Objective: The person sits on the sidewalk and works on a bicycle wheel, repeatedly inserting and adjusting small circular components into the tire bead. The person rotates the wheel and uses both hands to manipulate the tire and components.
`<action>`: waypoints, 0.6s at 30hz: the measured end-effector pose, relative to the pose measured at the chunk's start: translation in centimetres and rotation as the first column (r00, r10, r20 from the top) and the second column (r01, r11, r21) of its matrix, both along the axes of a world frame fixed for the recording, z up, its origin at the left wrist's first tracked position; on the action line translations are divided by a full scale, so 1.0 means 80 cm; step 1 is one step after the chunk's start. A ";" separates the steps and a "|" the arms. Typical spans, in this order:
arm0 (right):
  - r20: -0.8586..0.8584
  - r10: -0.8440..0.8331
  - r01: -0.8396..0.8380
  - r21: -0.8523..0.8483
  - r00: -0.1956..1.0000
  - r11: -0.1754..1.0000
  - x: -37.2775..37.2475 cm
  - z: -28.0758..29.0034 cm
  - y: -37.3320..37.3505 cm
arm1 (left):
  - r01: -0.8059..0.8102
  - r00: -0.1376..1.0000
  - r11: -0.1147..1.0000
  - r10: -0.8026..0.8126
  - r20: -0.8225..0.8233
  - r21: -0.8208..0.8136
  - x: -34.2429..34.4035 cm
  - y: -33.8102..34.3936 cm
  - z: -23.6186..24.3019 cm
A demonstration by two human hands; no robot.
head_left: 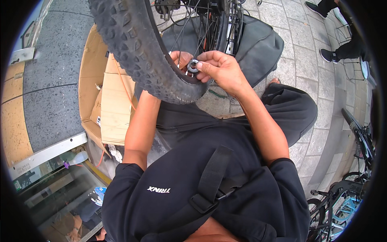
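Pinching a round grey tool [193,66] at the wheel, head view: right hand [223,72] has its thumb and index finger closed on the tool, the other fingers curled by it. Tool sits among the spokes [181,40], just inside the rim, near the low end of the wheel as seen here. Looks like a ring with a lighter face; too small to read more.

Left hand [184,59] is on the far side of the spokes, next to the tool, fingers bent inward. Partly hidden by spokes and tool, so I can't tell if they grip anything. Left forearm passes behind the knobbly black tyre [133,50].

Around it: open cardboard box [117,109] left of the tyre, orange cord [125,88] running across it. Dark grey bag-like item [262,46] lies beyond the right hand on the paving [304,60]. Small green item [217,94] on the ground below that hand. Upper right, 2 dark shoes [329,55] of another person. Lower right, parked bikes [340,201], cut off by the lens edge.
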State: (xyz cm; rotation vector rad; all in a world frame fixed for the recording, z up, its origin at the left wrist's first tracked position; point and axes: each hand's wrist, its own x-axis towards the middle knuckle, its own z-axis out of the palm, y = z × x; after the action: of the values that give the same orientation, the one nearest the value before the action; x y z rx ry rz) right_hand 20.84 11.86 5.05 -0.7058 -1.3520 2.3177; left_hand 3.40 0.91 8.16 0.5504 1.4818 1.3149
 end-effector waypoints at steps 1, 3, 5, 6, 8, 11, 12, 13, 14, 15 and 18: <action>0.040 0.010 -0.010 -0.002 0.999 1.000 0.001 0.003 0.000 | 0.019 0.995 0.999 -0.024 -0.096 -0.051 0.002 0.004 0.003; 0.094 -0.010 0.010 0.002 0.995 1.000 0.000 0.007 -0.001 | 0.046 0.977 0.991 -0.071 -0.203 -0.126 0.003 0.009 0.006; 0.118 -0.061 0.060 0.011 0.991 0.998 -0.007 0.014 -0.008 | 0.061 0.968 0.982 -0.102 -0.231 -0.177 0.002 0.009 0.009; 0.134 -0.068 0.063 0.036 0.989 0.997 -0.006 0.018 -0.010 | 0.076 0.971 0.985 -0.109 -0.211 -0.157 -0.002 0.007 0.003; 0.163 -0.081 0.067 0.089 0.983 0.994 -0.006 0.025 -0.013 | 0.103 0.977 0.988 -0.121 -0.173 -0.113 -0.008 0.004 -0.007; 0.116 -0.088 0.087 0.014 0.989 0.996 -0.009 0.024 -0.011 | 0.080 0.983 0.993 -0.093 -0.160 -0.087 0.002 0.005 0.003; 0.106 -0.085 0.085 -0.001 0.991 0.996 -0.009 0.021 -0.010 | 0.089 0.972 0.990 -0.110 -0.210 -0.105 0.002 0.006 0.002; 0.092 -0.077 0.079 -0.016 0.993 0.997 -0.010 0.019 -0.010 | 0.092 0.957 0.988 -0.122 -0.263 -0.124 0.000 0.006 0.003; 0.078 -0.070 0.072 -0.031 0.995 0.997 -0.010 0.017 -0.010 | 0.093 0.940 0.985 -0.135 -0.315 -0.143 -0.002 0.007 0.003; 0.086 -0.080 0.079 0.009 0.993 0.997 -0.008 0.017 -0.012 | 0.100 0.928 0.988 -0.136 -0.348 -0.121 -0.004 0.004 -0.004; 0.092 -0.115 0.101 0.139 0.989 0.985 -0.006 0.017 -0.019 | 0.113 0.925 0.990 -0.135 -0.356 -0.081 -0.011 -0.002 -0.026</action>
State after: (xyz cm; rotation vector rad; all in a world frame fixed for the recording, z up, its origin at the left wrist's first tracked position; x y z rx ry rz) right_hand 20.36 10.33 6.40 -0.8401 -1.4589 2.1106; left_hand 2.55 0.73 6.08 0.8691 1.7470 1.1055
